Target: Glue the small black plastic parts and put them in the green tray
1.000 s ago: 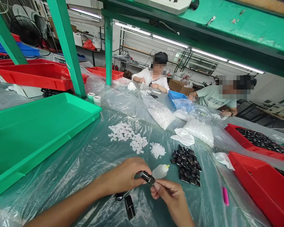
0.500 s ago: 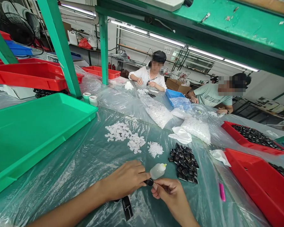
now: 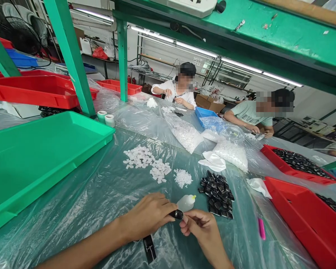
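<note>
My left hand [image 3: 148, 216] is closed round a small black plastic part [image 3: 176, 214], whose end sticks out past the fingers. My right hand [image 3: 200, 226] pinches at that same end, fingertips pressed together against it. Both hands hover low over the plastic-covered table [image 3: 100, 194]. A small white squeeze bottle with a yellow tip [image 3: 186, 203] lies just behind them. Another black part [image 3: 149, 248] lies on the sheet under my left wrist. A pile of black parts [image 3: 217, 193] sits to the right, and heaps of white parts [image 3: 147, 162] lie farther back.
A large green tray [image 3: 39, 157] fills the left. Red trays with black parts [image 3: 305, 213] stand at the right. A pink pen [image 3: 261, 228] lies near them. Bags of white parts [image 3: 210, 144] sit mid-table. Two other people work at the far end.
The black part has been drawn deeper into my left hand, so less of it shows. My right fingers have stayed at its end. The view shifted slightly.
</note>
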{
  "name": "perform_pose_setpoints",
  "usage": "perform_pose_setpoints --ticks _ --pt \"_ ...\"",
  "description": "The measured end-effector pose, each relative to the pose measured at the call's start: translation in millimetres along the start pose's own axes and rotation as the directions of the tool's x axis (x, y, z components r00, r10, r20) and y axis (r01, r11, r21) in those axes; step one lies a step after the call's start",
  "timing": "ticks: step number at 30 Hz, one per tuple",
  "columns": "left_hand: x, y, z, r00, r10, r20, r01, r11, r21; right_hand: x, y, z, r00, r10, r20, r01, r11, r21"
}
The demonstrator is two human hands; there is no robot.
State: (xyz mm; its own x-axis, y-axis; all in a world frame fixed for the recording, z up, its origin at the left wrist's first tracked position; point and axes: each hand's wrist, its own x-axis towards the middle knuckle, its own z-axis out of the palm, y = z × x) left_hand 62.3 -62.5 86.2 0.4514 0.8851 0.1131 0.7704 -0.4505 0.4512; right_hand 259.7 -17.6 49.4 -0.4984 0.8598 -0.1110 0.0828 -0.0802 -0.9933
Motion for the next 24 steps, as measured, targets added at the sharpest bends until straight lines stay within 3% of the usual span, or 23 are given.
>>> perform_pose_setpoints --ticks 7,12,15,17,19,22,24 --pt "1.4 -1.9 -1.5 0.999 -0.009 -0.036 0.007 0.997 -0.08 0.2 4.9 0.7 0.999 -0.031 0.005 0.032 0.999 -0.044" --pt "0.5 -1.2 -0.4 1.0 -0.018 -0.024 0.016 0.996 -0.083 -0.9 6.3 -2.1 0.993 -0.116 -0.019 0.11 0.974 -0.198" --pt "-1.0 -3.9 -3.1 0.995 -0.088 -0.045 0.082 0.989 -0.125 -2.1 2.6 -7.2 0.984 -0.168 -0.057 0.143 0.94 -0.309" --pt "-1.2 -6.4 -6.0 0.984 -0.162 -0.076 0.145 0.97 -0.192 -2.6 -1.6 -9.2 0.976 -0.215 -0.031 0.184 0.893 -0.41" --pt "-0.5 -8.4 -8.5 0.97 -0.223 -0.091 0.193 0.945 -0.264 -2.6 -5.4 -8.6 0.967 -0.247 0.07 0.244 0.803 -0.543" --pt "2.0 -10.9 -9.6 0.959 -0.27 -0.088 0.221 0.905 -0.364 -2.0 -9.0 -4.9 0.948 -0.214 0.236 0.318 0.626 -0.712" --pt "3.7 -13.3 -8.8 0.951 -0.298 -0.089 0.23 0.866 -0.444 -2.0 -11.6 -4.4 0.94 -0.181 0.288 0.339 0.569 -0.749"
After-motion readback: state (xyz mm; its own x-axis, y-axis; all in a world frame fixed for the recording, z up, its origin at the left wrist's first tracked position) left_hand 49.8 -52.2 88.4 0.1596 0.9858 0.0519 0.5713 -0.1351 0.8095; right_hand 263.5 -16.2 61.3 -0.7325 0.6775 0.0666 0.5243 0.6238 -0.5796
